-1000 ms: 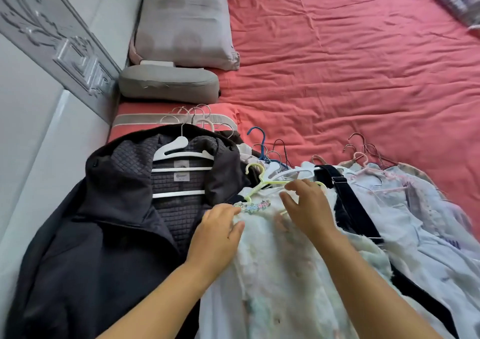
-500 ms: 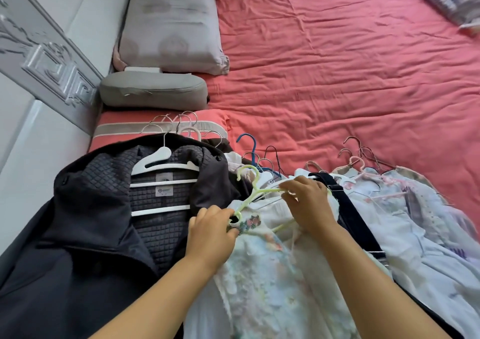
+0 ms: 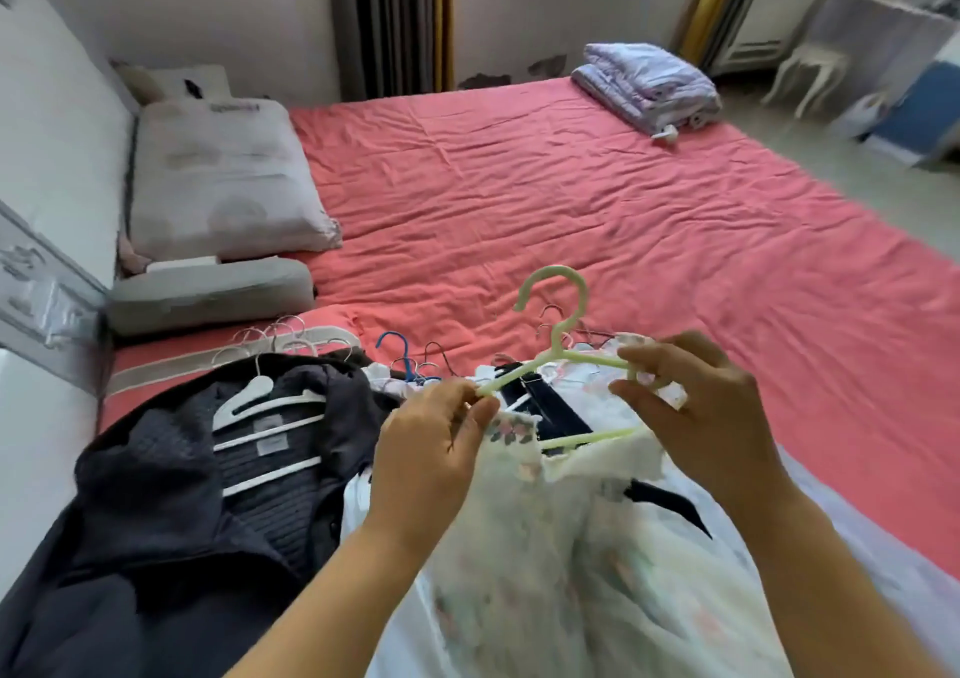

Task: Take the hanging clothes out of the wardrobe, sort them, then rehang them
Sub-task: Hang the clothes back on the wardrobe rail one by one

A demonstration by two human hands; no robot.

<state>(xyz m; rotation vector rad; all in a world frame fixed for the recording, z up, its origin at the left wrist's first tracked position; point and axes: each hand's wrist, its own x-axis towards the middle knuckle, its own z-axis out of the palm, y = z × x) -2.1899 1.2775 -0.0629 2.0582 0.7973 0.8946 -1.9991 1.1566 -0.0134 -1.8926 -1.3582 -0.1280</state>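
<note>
Red bed point(image 3: 597, 199), both hands' grip on green hanger point(image 3: 558, 360)

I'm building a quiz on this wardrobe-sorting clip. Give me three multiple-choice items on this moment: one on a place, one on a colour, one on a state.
1. Where does the folded quilt lie?
A. at the bed's far corner
B. on the dark jacket
C. on the floor

2. What colour is the hanger being held?
A. blue
B. pale green
C. black

3. How is that hanger held?
A. left hand only
B. lying free on the bed
C. both hands pinch its ends

Answers: 1 A, it sits on the red sheet by the far edge. 2 B, its hook is pale green. 3 C, left hand and right hand each grip one shoulder, floral garment hanging.
</note>
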